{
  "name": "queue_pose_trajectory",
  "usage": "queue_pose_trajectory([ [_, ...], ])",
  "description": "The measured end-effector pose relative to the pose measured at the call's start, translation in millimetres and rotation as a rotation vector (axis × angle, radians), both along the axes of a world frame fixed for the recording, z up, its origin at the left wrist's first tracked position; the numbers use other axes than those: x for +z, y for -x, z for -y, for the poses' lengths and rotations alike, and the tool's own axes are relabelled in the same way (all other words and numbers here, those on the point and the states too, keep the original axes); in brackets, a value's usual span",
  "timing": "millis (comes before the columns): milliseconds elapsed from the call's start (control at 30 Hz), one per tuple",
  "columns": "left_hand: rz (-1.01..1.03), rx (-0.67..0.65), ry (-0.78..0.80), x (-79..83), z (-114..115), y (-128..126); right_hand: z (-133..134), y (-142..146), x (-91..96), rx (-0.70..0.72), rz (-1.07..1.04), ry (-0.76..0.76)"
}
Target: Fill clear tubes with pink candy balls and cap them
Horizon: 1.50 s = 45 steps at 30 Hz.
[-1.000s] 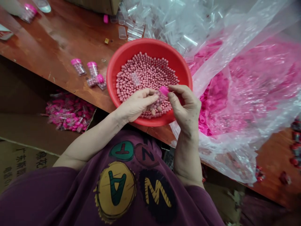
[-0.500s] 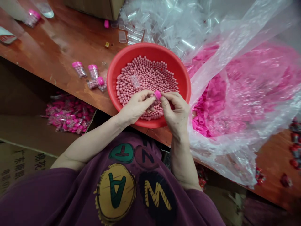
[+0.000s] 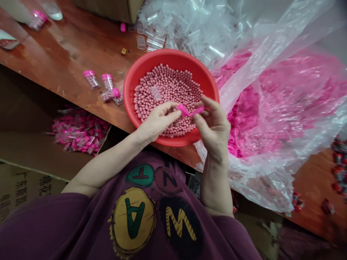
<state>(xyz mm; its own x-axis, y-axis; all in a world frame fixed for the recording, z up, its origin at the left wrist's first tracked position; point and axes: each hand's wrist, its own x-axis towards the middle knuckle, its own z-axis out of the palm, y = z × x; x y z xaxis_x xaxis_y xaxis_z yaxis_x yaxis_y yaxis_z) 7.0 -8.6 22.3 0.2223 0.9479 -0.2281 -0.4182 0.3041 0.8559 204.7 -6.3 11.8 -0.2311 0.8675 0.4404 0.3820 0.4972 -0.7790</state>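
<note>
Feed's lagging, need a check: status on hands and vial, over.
Left hand pinching pink-capped vial over red bowl. Right hand holding loose pink cap. Nothing between them.

Both hands over near rim of red basin [image 3: 173, 52], which sits on wooden surface [image 3: 73, 47], full of small pink balls [image 3: 168, 86]. Left hand [image 3: 157, 122] has a pink cap [image 3: 181, 109] in a fingertip grip; right hand [image 3: 214, 126] pinches a second pink piece [image 3: 198, 109], blurred, just beside it. A few capped, filled vials [image 3: 107, 82] lie left of basin; clear bag of pink caps [image 3: 284, 97] just to its right.
</note>
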Motion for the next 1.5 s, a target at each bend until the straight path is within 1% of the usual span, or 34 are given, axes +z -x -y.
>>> queue_pose_trajectory([
  [67,-0.008,0.019,-0.063,-7.7,0.3,0.4,-0.3,2.6,0.1,-0.050,-0.079,0.033],
  [100,-0.008,0.032,-0.090,-11.3,0.5,0.3,0.7,5.1,1.5,-0.039,-0.053,0.035],
  [167,-0.003,0.050,-0.125,-16.8,0.5,0.0,4.4,11.1,5.4,0.006,0.107,0.013],
  [233,0.000,0.059,-0.120,-19.2,0.0,-0.5,9.0,17.8,7.2,0.021,0.300,-0.037],
  [267,0.000,0.062,-0.102,-19.2,-0.4,-0.8,10.9,21.2,6.0,0.000,0.382,-0.064],
  [333,-0.004,0.070,-0.052,-17.6,-1.4,-1.5,13.0,27.9,-0.9,-0.085,0.502,-0.109],
  [400,-0.007,0.086,-0.008,-14.8,-2.1,-2.3,12.9,33.7,-11.1,-0.162,0.558,-0.142],
  [467,-0.007,0.100,0.017,-11.9,-2.0,-3.1,11.8,37.7,-20.4,-0.193,0.556,-0.177],
  [533,-0.021,0.106,0.019,-9.0,-0.9,-4.0,11.1,39.4,-26.4,-0.192,0.551,-0.217],
  [633,-0.099,0.128,0.008,-4.4,1.4,-5.7,11.5,38.7,-30.1,-0.184,0.551,-0.278],
  [700,-0.140,0.144,0.033,-1.4,2.0,-7.0,12.0,37.5,-30.9,-0.185,0.555,-0.299],
  [767,-0.139,0.140,0.091,0.7,1.0,-8.7,11.9,36.3,-30.7,-0.194,0.580,-0.282],
  [900,-0.096,0.085,0.181,2.2,-2.3,-15.5,8.9,33.2,-28.2,-0.209,0.650,-0.188],
  [967,-0.079,0.062,0.131,2.8,-4.3,-18.5,5.3,30.4,-28.3,-0.166,0.606,-0.175],
  [1033,-0.113,0.099,-0.021,2.4,-9.8,-15.9,-0.2,26.9,-31.5,-0.106,0.488,-0.225],
  [1100,-0.224,0.224,-0.224,-0.2,-20.9,-1.6,-5.8,24.5,-36.8,-0.095,0.354,-0.296],
  [1167,-0.380,0.407,-0.379,-6.1,-36.4,27.5,-8.1,24.2,-40.3,-0.127,0.293,-0.295],
  [1200,-0.463,0.499,-0.426,-10.7,-44.9,46.5,-7.1,25.1,-40.4,-0.142,0.297,-0.282],
  [1267,-0.622,0.652,-0.444,-23.2,-61.3,86.0,-1.9,28.5,-37.0,-0.158,0.342,-0.281],
  [1300,-0.703,0.709,-0.421,-30.3,-68.5,102.9,1.5,30.8,-34.1,-0.163,0.368,-0.289],
  [1333,-0.779,0.748,-0.351,-36.9,-74.7,115.8,4.5,33.1,-31.0,-0.168,0.386,-0.300],
  [1367,-0.851,0.762,-0.296,-42.1,-79.3,123.8,6.9,35.3,-28.0,-0.172,0.394,-0.312],
  [1400,-0.924,0.784,-0.304,-45.0,-82.3,126.6,8.5,37.0,-25.6,-0.177,0.396,-0.318],
  [1433,-0.996,0.772,-0.356,-45.1,-83.7,124.8,9.4,38.1,-23.7,-0.184,0.393,-0.318],
  [1467,-1.055,0.713,-0.436,-42.3,-83.7,118.9,9.7,38.5,-22.4,-0.190,0.389,-0.311],
  [1500,-1.109,0.605,-0.535,-37.2,-82.9,110.1,9.7,38.4,-21.7,-0.196,0.381,-0.301],
])
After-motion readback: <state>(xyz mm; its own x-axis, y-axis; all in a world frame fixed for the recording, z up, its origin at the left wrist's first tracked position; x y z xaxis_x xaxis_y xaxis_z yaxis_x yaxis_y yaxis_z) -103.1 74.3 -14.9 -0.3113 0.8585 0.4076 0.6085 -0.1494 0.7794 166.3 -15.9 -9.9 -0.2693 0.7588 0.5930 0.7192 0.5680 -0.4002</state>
